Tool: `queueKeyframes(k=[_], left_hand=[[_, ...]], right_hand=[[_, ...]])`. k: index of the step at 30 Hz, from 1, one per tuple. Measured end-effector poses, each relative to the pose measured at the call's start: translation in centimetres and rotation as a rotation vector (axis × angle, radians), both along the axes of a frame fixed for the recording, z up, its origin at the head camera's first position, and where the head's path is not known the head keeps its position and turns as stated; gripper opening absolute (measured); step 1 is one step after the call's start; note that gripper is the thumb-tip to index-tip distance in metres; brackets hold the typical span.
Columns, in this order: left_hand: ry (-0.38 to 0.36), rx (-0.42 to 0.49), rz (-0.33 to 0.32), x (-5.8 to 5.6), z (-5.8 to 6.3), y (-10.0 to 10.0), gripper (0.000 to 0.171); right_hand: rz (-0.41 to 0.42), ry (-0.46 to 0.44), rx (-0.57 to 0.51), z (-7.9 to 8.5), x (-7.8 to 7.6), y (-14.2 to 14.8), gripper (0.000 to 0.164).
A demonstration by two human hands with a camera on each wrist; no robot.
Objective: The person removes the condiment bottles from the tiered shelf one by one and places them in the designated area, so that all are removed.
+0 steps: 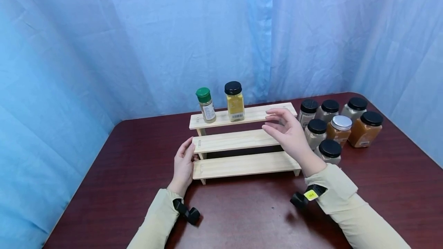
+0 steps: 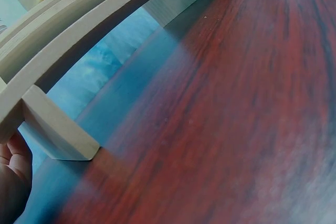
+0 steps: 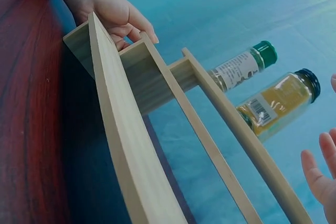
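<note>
A three-tier wooden spice rack (image 1: 235, 166) stands on the table. My left hand (image 1: 183, 162) holds its left end, thumb and fingers at the edge of the middle tier; the right wrist view shows that same hand (image 3: 113, 11) against the rack's side. On the top tier stand a green-capped spice shaker (image 1: 207, 107) and, to its right, a black-capped square jar of yellow powder (image 1: 235, 104). Over the right part of the rack hovers my right hand (image 1: 287, 129), fingers spread from the thumb and nothing between them.
Several spice jars are grouped right of the rack, among them a silver-lidded jar (image 1: 340, 129), a black-lidded jar of orange-brown powder (image 1: 366, 129) and a pale jar (image 1: 329, 152) near my right wrist. Blue curtains (image 1: 187, 41) hang behind the dark red table (image 1: 242, 214).
</note>
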State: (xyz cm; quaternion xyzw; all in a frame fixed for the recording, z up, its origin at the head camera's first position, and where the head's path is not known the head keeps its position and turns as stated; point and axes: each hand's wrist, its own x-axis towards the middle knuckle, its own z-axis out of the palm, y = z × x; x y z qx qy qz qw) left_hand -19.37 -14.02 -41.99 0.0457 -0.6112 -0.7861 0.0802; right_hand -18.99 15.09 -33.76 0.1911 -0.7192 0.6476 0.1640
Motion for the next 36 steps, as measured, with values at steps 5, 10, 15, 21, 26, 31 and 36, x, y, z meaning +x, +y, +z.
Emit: queueKeyframes(k=[5,10,15,21,26,31,36], left_hand=[[0.008,0.006,-0.001,0.0,-0.2,0.0,0.044],[0.007,0.009,0.003,-0.1,-0.3,0.0,0.044],[0.008,0.007,0.006,-0.1,-0.3,0.0,0.043],[-0.003,-0.009,0.009,-0.2,-0.2,0.0,0.042],[-0.005,-0.002,0.007,-0.1,-0.1,0.0,0.042],[-0.007,0.002,0.005,0.0,-0.1,0.0,0.042],[-0.006,0.005,0.002,0.0,0.0,0.0,0.042]], right_hand=[[0.014,-0.053,0.031,0.5,-0.9,-0.6,0.045],[0.016,-0.075,0.07,0.9,-1.8,-1.2,0.052],[0.024,-0.08,0.117,1.5,-2.7,-1.9,0.058],[0.038,-0.077,0.196,2.6,-3.8,-2.5,0.063],[0.043,-0.092,0.253,3.2,-4.7,-3.1,0.068],[0.047,-0.089,0.32,3.5,-5.4,-3.8,0.07],[0.042,-0.067,0.357,3.7,-6.0,-4.3,0.07]])
